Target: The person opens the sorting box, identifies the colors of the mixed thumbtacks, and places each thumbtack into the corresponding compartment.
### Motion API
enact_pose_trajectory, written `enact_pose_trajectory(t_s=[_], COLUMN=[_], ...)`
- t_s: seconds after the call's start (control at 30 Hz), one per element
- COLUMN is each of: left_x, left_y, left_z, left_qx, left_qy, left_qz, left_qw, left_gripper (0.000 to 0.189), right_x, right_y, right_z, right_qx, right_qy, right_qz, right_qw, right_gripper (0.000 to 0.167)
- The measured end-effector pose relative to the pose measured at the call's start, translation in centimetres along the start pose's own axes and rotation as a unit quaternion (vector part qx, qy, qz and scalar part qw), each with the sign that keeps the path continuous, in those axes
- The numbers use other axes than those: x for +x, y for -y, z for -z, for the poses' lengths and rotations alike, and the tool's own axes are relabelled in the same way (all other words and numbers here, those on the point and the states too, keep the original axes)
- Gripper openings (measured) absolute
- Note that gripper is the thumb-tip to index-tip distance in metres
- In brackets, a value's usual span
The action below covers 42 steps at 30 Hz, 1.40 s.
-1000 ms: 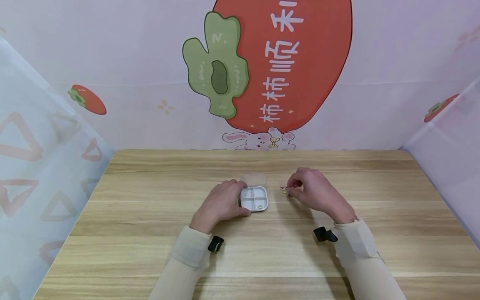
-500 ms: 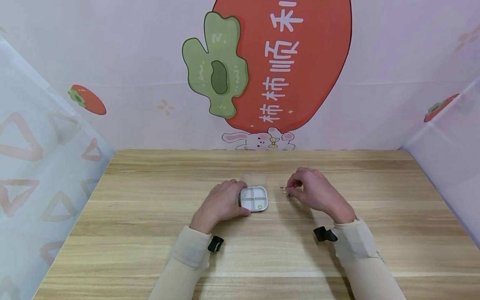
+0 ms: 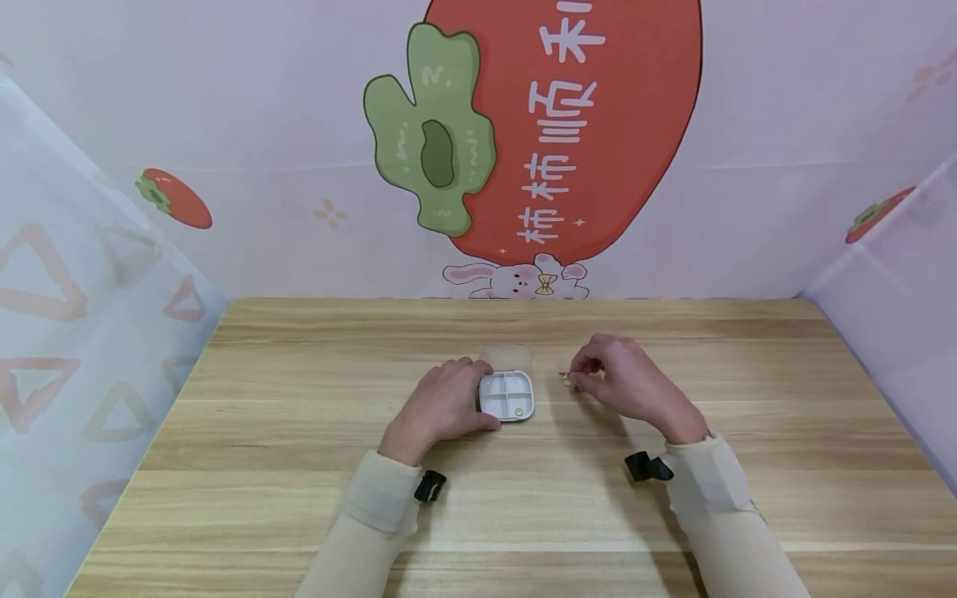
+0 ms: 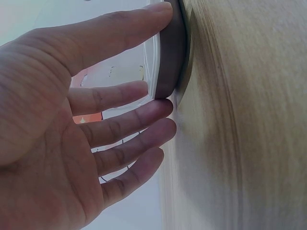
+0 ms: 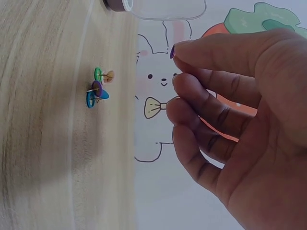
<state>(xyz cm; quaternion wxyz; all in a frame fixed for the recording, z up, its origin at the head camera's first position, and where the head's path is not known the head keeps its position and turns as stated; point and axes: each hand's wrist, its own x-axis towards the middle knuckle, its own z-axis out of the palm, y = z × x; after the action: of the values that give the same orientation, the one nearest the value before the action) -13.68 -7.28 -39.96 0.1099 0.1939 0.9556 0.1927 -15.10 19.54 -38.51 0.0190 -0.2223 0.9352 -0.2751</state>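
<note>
A small white pill box [image 3: 492,406] with four-way dividers lies on the table, a green thumbtack [image 3: 519,412] in its near right compartment. My left hand [image 3: 447,404] holds the box from the left, thumb at the near edge and index finger at the far edge. In the left wrist view the box's dark side [image 4: 171,52] shows between thumb and fingers. To the right, my right hand [image 3: 624,378] pinches a purple thumbtack [image 5: 172,51] between thumb and index finger, mostly covered by them. Several loose thumbtacks [image 5: 97,88] in green, blue, purple and orange lie by that hand.
The box's clear lid [image 3: 505,357] stands open behind it. Wood-grain table [image 3: 478,515] surrounds both hands, and a printed cloth wall [image 3: 299,232] rises at the back edge. Black straps [image 3: 429,486] sit on the wrists.
</note>
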Motion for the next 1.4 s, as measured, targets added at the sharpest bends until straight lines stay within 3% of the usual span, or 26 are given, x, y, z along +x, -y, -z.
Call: enact_pose_trajectory(t_s=[0.6, 1.4], left_x=[0.1, 0.1], left_y=[0.0, 0.0], left_z=[0.0, 0.0], left_qx=[0.006, 0.005], left_qy=[0.0, 0.003], left_qz=[-0.003, -0.001], left_qw=[1.0, 1.0], left_gripper=[0.066, 0.066], right_x=[-0.1, 0.4], right_y=[-0.5, 0.8], right_z=[0.0, -1.7], right_qx=[0.087, 0.088], right_qy=[0.021, 0.028], right_qz=[-0.002, 0.004], right_qw=[0.996, 0.9957], right_gripper=[0.004, 0.005])
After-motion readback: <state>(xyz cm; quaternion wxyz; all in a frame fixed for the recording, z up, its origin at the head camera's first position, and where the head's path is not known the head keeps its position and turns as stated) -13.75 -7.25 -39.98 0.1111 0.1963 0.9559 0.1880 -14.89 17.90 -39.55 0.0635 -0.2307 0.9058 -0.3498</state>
